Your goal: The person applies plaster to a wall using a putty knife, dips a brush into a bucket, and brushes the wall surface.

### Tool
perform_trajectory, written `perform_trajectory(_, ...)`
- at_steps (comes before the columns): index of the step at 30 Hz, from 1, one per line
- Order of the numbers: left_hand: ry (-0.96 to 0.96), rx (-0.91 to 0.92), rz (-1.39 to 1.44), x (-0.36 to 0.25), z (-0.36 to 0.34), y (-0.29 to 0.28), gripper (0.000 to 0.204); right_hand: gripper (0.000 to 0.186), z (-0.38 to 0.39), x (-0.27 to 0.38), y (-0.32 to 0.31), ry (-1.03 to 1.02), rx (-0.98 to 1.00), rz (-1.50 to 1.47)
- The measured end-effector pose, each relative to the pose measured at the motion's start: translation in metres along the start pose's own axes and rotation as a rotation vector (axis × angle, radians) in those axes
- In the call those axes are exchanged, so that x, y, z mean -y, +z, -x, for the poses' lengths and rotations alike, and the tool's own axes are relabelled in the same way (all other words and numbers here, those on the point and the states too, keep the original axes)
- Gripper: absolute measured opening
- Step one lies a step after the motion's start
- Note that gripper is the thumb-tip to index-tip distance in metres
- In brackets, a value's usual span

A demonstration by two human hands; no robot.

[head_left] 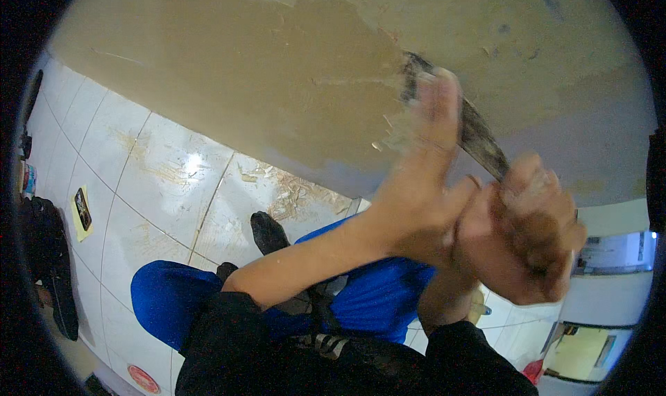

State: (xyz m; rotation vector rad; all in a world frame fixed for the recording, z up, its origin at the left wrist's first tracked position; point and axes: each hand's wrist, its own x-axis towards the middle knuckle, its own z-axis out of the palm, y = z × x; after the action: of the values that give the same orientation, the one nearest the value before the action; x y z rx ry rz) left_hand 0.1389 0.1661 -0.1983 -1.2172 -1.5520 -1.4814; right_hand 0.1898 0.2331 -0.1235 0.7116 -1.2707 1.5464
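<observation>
My right hand (527,229) is closed in a fist round the lower end of a scraper (483,138), a long, dark, worn metal blade. My left hand (427,164) lies over the blade's upper part, its fingers stretched along it and pressed on it near the tip. The left thumb side meets the right fist. The scraper's broad end touches the wall (291,70), at the edge of a bare tan patch. Pale flakes (395,136) hang or fall beside my left fingers. Motion blurs both hands, and the handle is hidden in my right fist.
Scrapings (298,191) litter the white tiled floor (166,153) along the wall's foot. My blue-clad knees (166,295) are bent below my arms. To the left lie a yellow card with a dark picture (82,212) and a black bag (48,257). A red round thing (143,379) is at lower left.
</observation>
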Motion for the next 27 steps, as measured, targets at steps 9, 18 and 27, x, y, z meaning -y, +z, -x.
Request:
perform_trajectory(9,-0.106,-0.155,-0.138,0.038,0.025,-0.038,0.028,0.027,0.005,-0.035,0.054,0.167,0.348,-0.093)
perform_trajectory(18,-0.169,-0.038,0.312,-0.018,-0.001,-0.013,0.027,0.032,0.022,0.036,0.009,-0.077,0.397,0.234)
perform_trajectory(27,0.108,-0.248,0.488,0.003,-0.007,-0.004,0.017,0.038,0.015,0.096,0.006,0.323,0.230,0.691)
